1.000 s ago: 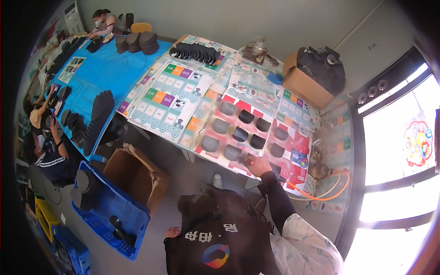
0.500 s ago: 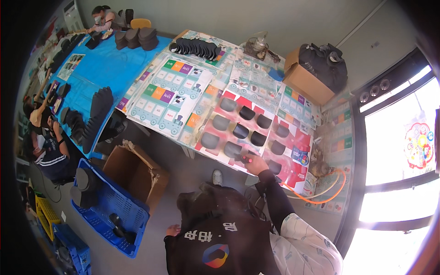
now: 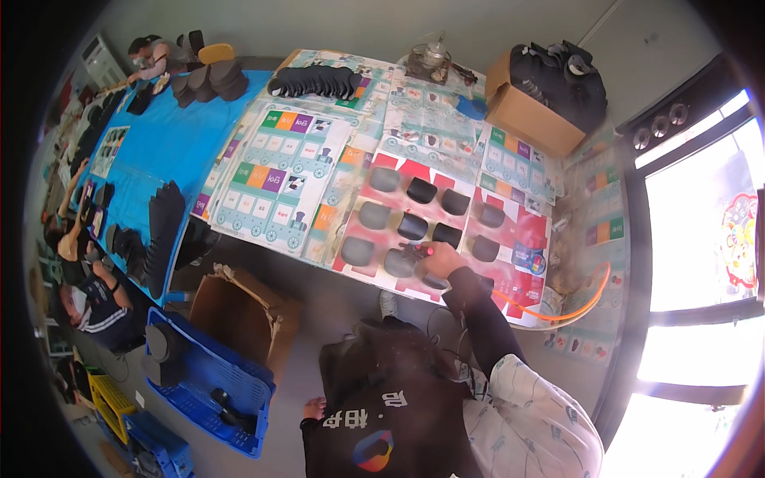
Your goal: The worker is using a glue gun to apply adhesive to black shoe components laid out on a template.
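Note:
My right hand (image 3: 448, 261) is closed around a dark spray gun (image 3: 417, 252) with red parts, held low over the near row of pieces. Below it, a red and white sheet (image 3: 522, 288) carries rows of curved dark pieces. Some look pale grey, such as the grey piece (image 3: 357, 252) at the near left. Others look darker, like the black piece (image 3: 421, 190) at the back. An orange hose (image 3: 590, 296) loops beside my right forearm. My left hand (image 3: 315, 409) hangs low beside my dark apron, fingers loosely apart, with nothing visible in it.
A stack of dark pieces (image 3: 315, 81) lies at the table's back. Behind on the right stands a filled cardboard box (image 3: 534, 127). Left are a blue table (image 3: 191, 119), a blue crate (image 3: 239, 398) and an open carton (image 3: 239, 319). People sit further left.
My right hand and the spray gun have shifted slightly away from me, up across the near row. The view has tilted a little. My left hand still hangs low.

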`<state>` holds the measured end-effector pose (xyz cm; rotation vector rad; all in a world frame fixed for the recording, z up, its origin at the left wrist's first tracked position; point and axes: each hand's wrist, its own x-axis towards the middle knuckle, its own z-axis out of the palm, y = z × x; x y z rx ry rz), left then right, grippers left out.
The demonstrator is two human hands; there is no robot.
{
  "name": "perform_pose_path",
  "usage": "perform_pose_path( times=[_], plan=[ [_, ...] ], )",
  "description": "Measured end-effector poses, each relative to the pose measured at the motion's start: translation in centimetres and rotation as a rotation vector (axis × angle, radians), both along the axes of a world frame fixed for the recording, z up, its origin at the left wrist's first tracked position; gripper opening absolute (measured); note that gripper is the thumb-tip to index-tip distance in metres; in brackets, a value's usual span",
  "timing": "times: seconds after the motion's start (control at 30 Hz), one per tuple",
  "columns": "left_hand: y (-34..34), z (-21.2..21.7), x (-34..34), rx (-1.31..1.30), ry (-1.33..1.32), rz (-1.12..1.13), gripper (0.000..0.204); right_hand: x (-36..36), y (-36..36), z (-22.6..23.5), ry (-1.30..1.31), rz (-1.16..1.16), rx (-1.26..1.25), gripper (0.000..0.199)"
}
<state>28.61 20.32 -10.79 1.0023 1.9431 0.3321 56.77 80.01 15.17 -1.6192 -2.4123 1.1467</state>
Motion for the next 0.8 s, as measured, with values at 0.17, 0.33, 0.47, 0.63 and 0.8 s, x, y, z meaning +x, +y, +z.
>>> perform_pose_path(
  times=[0.17, 0.33, 0.47, 0.63, 0.8],
  plan=[
    [5.0, 3.8, 0.0, -0.195, -0.231, 0.378, 0.029, 1.4, 4.2, -2.3, -0.026, 0.091, -0.141, 0.049],
    [4.2, 2.6, -1.4, 0.081, 0.0, -0.003, 0.029, 0.7, 7.3, -1.5, -0.037, 0.046, -0.137, 0.032],
    [6.7, 3.5, -1.6, -0.131, -0.166, 0.407, 0.032, 0.9, 9.5, -3.0, -0.034, 0.081, -0.249, 0.035],
    [14.1, 8.3, -0.4, -0.121, -0.069, 0.387, 0.036, 1.8, 12.1, -3.5, -0.049, 0.019, -0.28, 0.036],
    [14.7, 8.4, 0.0, -0.103, 0.002, 0.351, 0.034, 0.9, 13.1, -2.8, -0.106, 0.108, -0.432, 0.037]
  ],
)
